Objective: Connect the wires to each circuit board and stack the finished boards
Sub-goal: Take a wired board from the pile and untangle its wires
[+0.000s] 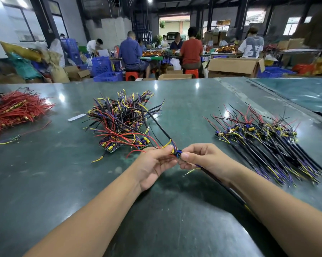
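**Wiring a board at the green bench**

Workshop noise sits behind me: people on red plastic stools point(131, 75) at far tables, blue plastic crates point(100, 66) and open cardboard boxes point(234, 67) stacked around them. My own bench is a glossy dark green tabletop point(184, 210) that reflects the ceiling lights.

Both my hands meet above the near middle of it. My left hand point(154, 165) pinches a small circuit board with blue and yellow parts point(177, 153) between thumb and fingertips, and its red, yellow and black leads point(156, 127) trail away to the far left. My right hand point(202, 157) pinches the board's other side, thumb and forefinger curled on it, while a thick black sheathed cable with purple and yellow cores point(225, 186) runs back under my right wrist toward me. How the wire end meets the board I cannot tell; my fingertips cover it.

Just beyond my left hand lies a tangled heap of boards with red, black, yellow and purple wires point(123, 119). To the right, a neater row of boards with black cables fanned toward me point(264, 143) rests on the bench. At the far left is a pile of red wires with brass-coloured ends point(15, 110), with a small white paper slip point(76, 117) between it and the middle heap. A lone little board with a yellow and black wire point(11, 139) lies near the left edge.
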`<state>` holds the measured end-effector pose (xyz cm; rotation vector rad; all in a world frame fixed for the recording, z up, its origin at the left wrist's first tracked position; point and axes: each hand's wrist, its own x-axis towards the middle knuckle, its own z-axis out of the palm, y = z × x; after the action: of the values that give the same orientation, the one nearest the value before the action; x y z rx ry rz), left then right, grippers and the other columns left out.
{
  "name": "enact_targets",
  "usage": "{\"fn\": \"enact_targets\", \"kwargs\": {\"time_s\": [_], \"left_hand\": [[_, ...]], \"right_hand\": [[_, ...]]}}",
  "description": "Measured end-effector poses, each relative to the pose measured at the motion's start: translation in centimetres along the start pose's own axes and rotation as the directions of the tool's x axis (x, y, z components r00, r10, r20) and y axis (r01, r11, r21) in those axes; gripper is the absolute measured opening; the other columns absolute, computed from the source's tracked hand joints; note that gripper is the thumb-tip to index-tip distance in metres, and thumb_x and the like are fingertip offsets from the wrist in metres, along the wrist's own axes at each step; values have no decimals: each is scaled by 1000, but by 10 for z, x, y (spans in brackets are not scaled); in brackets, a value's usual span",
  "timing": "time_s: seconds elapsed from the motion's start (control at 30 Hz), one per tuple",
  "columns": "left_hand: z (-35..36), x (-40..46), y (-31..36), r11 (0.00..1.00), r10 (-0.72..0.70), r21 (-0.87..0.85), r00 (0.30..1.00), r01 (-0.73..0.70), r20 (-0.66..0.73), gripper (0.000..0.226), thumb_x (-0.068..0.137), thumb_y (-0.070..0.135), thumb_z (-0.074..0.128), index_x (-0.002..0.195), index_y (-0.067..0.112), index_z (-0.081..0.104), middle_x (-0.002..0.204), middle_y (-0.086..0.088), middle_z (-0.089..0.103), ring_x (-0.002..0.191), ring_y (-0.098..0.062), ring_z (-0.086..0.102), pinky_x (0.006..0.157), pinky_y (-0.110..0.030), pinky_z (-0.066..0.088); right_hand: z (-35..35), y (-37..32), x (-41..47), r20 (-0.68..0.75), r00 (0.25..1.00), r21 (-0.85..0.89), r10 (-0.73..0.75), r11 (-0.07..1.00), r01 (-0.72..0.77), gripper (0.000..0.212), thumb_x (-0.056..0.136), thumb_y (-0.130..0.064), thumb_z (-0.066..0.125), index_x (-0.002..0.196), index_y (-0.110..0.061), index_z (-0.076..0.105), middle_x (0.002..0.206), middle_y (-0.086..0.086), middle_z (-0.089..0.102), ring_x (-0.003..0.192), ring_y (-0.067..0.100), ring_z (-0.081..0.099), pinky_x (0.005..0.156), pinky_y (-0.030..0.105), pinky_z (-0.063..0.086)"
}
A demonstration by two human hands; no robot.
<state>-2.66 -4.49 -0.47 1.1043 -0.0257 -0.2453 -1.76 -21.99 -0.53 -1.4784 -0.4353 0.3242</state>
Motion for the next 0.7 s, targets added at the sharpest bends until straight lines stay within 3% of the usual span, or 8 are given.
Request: {"fn": "enact_targets", "kwargs": {"time_s": [0.1, 0.27, 0.43, 0.53, 0.7], "left_hand": [[1, -2, -1, 998, 55, 28, 998, -55, -3, 20, 85, 5, 58, 70, 2, 71, 64, -8, 69, 54, -11, 65, 54, -18, 54], [7, 2, -5, 938, 221, 290, 973, -192, -70, 14, 89, 5, 59, 79, 11, 66, 64, 1, 66, 60, -9, 58, 64, -19, 53], [1, 0, -2, 952, 239, 205, 971, -227, -34, 20, 84, 6, 62, 67, 11, 73, 66, -1, 66, 62, -9, 57, 64, -18, 51], [-2, -1, -3, 964, 188, 191, 982, -185, 3, 15, 85, 6, 60, 74, 7, 70, 67, -1, 68, 61, -7, 61, 63, -17, 52], [-3, -1, -1, 989, 146, 31, 988, -148, 52, 14, 73, 12, 64, 75, 1, 72, 70, -5, 69, 61, -9, 63, 60, -18, 53]], "right_hand": [[0, 2, 2, 0, 1000, 9, 4, 1000, -4, 9, 87, -1, 56, 90, 2, 65, 72, 1, 70, 62, 9, 64, 65, 18, 51], [1, 6, 6, -69, 997, -25, 16, 1000, -18, 15, 85, -2, 61, 96, 9, 64, 67, 5, 64, 58, 11, 56, 62, 18, 48], [0, 0, 2, -21, 1000, -40, -12, 999, 11, 18, 78, -16, 64, 90, -6, 73, 69, 5, 62, 62, 11, 54, 64, 18, 47], [-2, 0, -1, 37, 999, -43, -36, 998, 38, 17, 86, -11, 59, 94, -5, 72, 74, 8, 62, 65, 12, 55, 66, 18, 47], [-6, -4, -2, 89, 993, -26, -74, 997, 77, 26, 83, -17, 59, 101, -2, 70, 79, 12, 62, 68, 16, 52, 71, 19, 48]]}}
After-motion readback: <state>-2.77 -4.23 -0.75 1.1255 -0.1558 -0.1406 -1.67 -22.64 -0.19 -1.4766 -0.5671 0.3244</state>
